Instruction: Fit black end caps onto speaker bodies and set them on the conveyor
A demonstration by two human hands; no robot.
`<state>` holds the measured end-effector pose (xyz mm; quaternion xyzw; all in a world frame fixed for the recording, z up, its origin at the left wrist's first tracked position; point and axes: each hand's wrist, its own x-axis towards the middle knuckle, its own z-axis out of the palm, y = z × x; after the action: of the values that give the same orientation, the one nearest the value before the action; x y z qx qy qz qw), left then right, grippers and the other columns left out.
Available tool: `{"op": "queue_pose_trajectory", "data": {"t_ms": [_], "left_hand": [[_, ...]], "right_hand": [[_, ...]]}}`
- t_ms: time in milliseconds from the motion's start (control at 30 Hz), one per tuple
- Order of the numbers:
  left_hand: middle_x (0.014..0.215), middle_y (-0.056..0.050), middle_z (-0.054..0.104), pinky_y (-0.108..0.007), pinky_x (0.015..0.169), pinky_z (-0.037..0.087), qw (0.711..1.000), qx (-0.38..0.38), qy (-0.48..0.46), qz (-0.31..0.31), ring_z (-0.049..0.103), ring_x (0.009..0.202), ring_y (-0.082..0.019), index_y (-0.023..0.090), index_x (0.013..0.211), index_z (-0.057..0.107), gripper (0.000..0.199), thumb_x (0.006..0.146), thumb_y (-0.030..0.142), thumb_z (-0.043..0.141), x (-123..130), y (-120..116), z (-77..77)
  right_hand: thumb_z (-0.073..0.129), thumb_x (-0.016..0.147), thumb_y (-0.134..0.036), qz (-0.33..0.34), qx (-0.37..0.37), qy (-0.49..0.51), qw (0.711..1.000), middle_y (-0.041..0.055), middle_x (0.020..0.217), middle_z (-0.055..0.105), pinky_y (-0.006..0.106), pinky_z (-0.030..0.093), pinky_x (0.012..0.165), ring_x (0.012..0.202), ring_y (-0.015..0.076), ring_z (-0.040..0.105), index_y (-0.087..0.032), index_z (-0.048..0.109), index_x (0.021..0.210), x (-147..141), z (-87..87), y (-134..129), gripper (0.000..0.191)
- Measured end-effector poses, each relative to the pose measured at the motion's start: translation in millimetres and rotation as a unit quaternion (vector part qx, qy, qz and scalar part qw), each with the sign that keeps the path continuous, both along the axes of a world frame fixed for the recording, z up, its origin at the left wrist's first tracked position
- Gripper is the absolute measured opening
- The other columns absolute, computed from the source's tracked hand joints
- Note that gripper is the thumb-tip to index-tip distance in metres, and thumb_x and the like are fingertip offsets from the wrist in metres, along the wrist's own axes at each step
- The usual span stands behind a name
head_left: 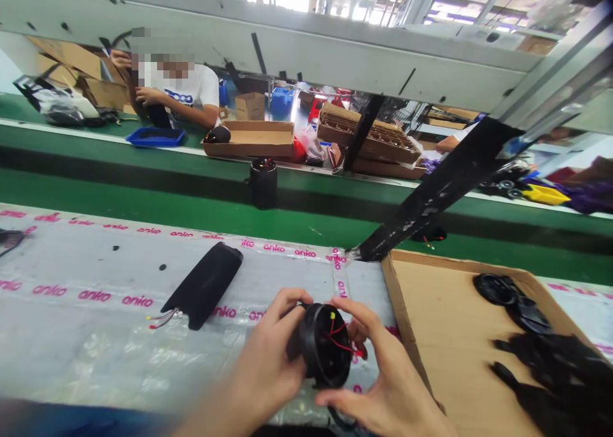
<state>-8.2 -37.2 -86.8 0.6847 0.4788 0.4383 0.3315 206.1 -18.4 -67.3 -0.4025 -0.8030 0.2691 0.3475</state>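
Note:
A black round housing (327,347) with an open end hangs over the near table, and red wires with a yellow connector stick out of its opening. My left hand (272,354) is wrapped round the back of the housing. On the other side my right hand (383,367) has its thumb and fingers curved around the rim; its fingers are apart, and contact with the rim cannot be made out clearly. To the left, a black sleeve-like part (205,285) with thin wires at its lower end lies on the taped table cover (96,335).
At the right stands a cardboard tray (431,335) holding black parts (512,299). A black slanted post (431,194) rises behind it. Another black cylinder (264,184) stands on the green belt (201,213). Across it, a person (191,98) holds a dark part near a blue tray (156,137).

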Motion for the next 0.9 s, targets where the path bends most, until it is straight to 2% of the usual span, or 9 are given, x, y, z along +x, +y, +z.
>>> {"op": "queue_pose_trajectory", "data": {"t_ms": [133,233,333,433,567,633,733,800,900], "left_hand": [[0.122,-0.009,0.069,-0.035,0.094,0.061,0.997,-0.045,-0.064,0.019,0.073,0.109,-0.025,0.023,0.107,0.063,0.037,0.076,0.004,0.068,-2.4,2.9,-4.7],[0.132,-0.012,0.073,-0.042,0.109,0.058,0.973,-0.09,-0.211,0.004,0.071,0.126,-0.029,0.023,0.124,0.063,0.022,0.103,0.028,0.057,-8.4,-3.9,-15.6],[0.148,-0.015,0.069,-0.049,0.122,0.05,0.946,-0.118,-0.302,0.0,0.062,0.143,-0.034,0.023,0.144,0.062,0.053,0.111,0.059,0.04,-10.0,-16.3,-28.0],[0.158,-0.011,0.063,-0.048,0.127,0.043,0.96,-0.114,-0.254,0.033,0.056,0.149,-0.034,0.026,0.151,0.06,0.058,0.109,0.064,0.046,-2.0,-21.7,-37.0],[0.145,-0.008,0.073,-0.041,0.111,0.054,0.963,-0.101,-0.249,0.029,0.071,0.128,-0.03,0.025,0.142,0.068,0.054,0.112,0.059,0.039,7.1,-5.2,-40.1],[0.136,-0.009,0.078,-0.04,0.103,0.058,0.967,-0.1,-0.236,-0.005,0.075,0.117,-0.029,0.024,0.136,0.072,0.059,0.111,0.063,0.036,5.1,5.9,-37.5],[0.143,-0.01,0.075,-0.044,0.113,0.054,0.977,-0.107,-0.184,-0.022,0.071,0.129,-0.031,0.025,0.141,0.07,0.058,0.111,0.063,0.037,-1.5,9.1,-33.9],[0.151,-0.01,0.07,-0.045,0.119,0.05,0.978,-0.114,-0.173,0.023,0.065,0.139,-0.031,0.027,0.146,0.066,0.053,0.112,0.059,0.04,-3.5,0.2,-35.4],[0.158,-0.012,0.063,-0.047,0.121,0.051,0.968,-0.113,-0.203,0.094,0.061,0.145,-0.033,0.026,0.144,0.064,0.055,0.11,0.064,0.042,0.4,-19.2,-43.6]], "right_hand": [[0.093,0.075,-0.068,0.012,0.018,0.001,1.0,0.0104,0.141,0.074,0.044,0.065,0.104,0.124,0.0345,0.076,-0.033,0.052,0.153,-3.5,-5.1,1.5,0.095],[0.092,0.073,-0.071,-0.003,0.028,0.009,1.0,0.0117,0.141,0.072,0.048,0.063,0.108,0.125,0.0363,0.074,-0.032,0.05,0.154,-5.6,-11.1,2.0,0.099],[0.094,0.074,-0.066,0.027,0.037,-0.008,0.999,0.0123,0.14,0.072,0.051,0.062,0.107,0.125,0.0378,0.072,-0.033,0.046,0.16,-8.2,-14.0,3.6,0.104],[0.095,0.079,-0.056,0.045,0.039,-0.039,0.997,0.0125,0.141,0.071,0.055,0.06,0.108,0.129,0.0394,0.069,-0.035,0.044,0.164,-9.0,-14.2,2.8,0.101],[0.09,0.081,-0.065,0.032,-0.059,0.061,0.996,0.0126,0.148,0.067,0.052,0.06,0.111,0.135,0.0383,0.067,-0.036,0.046,0.164,-5.4,-21.8,-1.8,0.098],[0.075,0.093,-0.069,0.007,-0.143,0.191,0.971,0.0121,0.147,0.069,0.048,0.061,0.11,0.133,0.0348,0.07,-0.034,0.052,0.16,-4.3,-31.4,-2.3,0.079],[0.059,0.109,-0.051,-0.08,-0.212,0.32,0.92,0.0092,0.132,0.079,0.039,0.066,0.099,0.113,0.0264,0.079,-0.031,0.071,0.14,-7.2,-48.7,-2.7,0.039],[0.06,0.109,-0.043,-0.131,-0.204,0.325,0.914,0.0083,0.124,0.082,0.035,0.068,0.093,0.107,0.0247,0.081,-0.029,0.079,0.125,-10.4,-57.3,-7.0,0.028],[0.062,0.108,-0.037,-0.15,-0.15,0.264,0.941,0.008,0.122,0.085,0.04,0.069,0.099,0.115,0.0282,0.081,-0.03,0.084,0.12,-13.0,-62.7,-20.4,0.026]]}}
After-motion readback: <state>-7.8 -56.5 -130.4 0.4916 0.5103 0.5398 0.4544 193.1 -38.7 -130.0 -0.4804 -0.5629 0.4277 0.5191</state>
